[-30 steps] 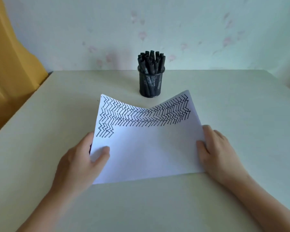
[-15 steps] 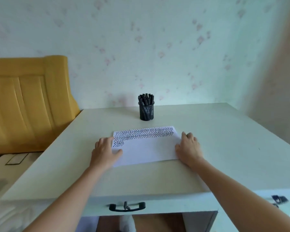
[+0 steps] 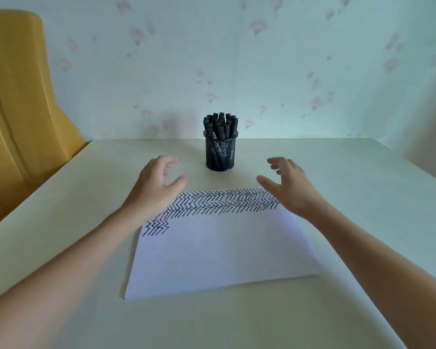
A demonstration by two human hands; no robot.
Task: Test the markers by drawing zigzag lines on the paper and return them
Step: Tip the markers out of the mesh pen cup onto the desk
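A white sheet of paper (image 3: 219,253) lies flat on the table, with rows of black zigzag lines across its far edge and a short extra row at the far left. Behind it stands a black mesh cup (image 3: 220,154) packed with several black markers (image 3: 220,124). My left hand (image 3: 155,185) hovers over the paper's far left corner, fingers spread, holding nothing. My right hand (image 3: 291,187) hovers over the far right corner, also spread and empty. The cup stands between and just beyond both hands, untouched.
The pale table (image 3: 337,172) runs to a wall with pink-flecked wallpaper. A yellow padded piece of furniture (image 3: 18,109) stands beyond the table's left edge. The table's right edge slants down at the far right.
Both hands have let go of the paper's sides and reached forward toward the marker cup. The paper, lifted a second ago, now lies flat. The camera has come closer to the table.
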